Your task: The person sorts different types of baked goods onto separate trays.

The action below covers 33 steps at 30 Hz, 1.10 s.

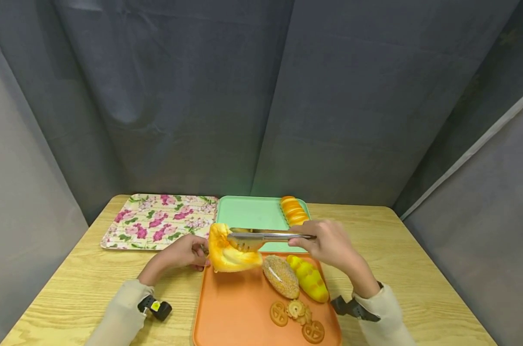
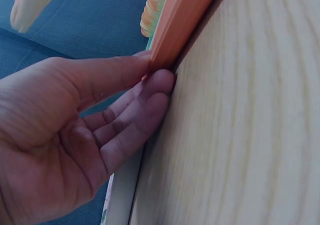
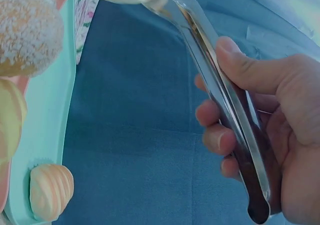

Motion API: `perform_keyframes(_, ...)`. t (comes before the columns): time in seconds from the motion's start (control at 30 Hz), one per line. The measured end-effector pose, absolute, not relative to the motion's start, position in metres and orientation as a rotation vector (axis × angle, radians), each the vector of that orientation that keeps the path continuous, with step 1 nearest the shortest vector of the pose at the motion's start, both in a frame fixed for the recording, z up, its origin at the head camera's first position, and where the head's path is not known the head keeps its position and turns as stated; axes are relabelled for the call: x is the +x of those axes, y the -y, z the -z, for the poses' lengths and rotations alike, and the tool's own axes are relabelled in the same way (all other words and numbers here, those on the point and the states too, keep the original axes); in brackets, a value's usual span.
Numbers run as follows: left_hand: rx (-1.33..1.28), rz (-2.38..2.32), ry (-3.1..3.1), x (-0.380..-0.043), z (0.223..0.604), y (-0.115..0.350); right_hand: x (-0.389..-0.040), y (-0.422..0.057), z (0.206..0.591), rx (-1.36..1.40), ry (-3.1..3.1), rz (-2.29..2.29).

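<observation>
My right hand [image 1: 330, 242] grips metal tongs [image 1: 283, 236] around their handles. Their tips pinch a golden-yellow, curved piece of bread [image 1: 233, 262], held up above the far left part of the orange tray [image 1: 231, 307]. In the right wrist view, the fingers and thumb wrap the tongs [image 3: 240, 130], while only a bit of that bread shows at the top. My left hand [image 1: 185, 252] is at the tray's far left corner. The left wrist view shows its thumb and fingers pinching the orange rim [image 2: 172, 30]. On the tray lie a crumb-coated oval bun [image 1: 280, 276] and a yellow bumpy bread [image 1: 309, 278].
Several cookies, one a pretzel shape [image 1: 313, 331], lie at the orange tray's near right. Behind it is a mint-green tray [image 1: 248, 211] with a ridged orange loaf [image 1: 293, 211]. A floral tray [image 1: 157, 223] is at the back left. Grey curtains [image 1: 192, 96] surround the wooden table [image 1: 382, 269].
</observation>
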<state>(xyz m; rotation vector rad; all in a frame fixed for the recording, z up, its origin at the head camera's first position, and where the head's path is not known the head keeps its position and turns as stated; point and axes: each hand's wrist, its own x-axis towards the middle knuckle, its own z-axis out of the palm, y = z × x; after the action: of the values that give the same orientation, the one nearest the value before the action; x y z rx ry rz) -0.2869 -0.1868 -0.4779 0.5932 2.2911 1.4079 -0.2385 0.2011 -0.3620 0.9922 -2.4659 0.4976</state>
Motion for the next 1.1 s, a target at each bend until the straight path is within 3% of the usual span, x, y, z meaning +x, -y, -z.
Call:
perform_keyframes(0.67,0.642,-1.397,-2.314,-0.285,0.479,0.188,-0.242,-0.203,0.353,0.56,2.311,-0.446)
perform_keyframes(1.1,0.645,-1.389,-2.326,-0.287,0.48,0.188,-0.282,-0.183,0.339,0.427,2.538,-0.36)
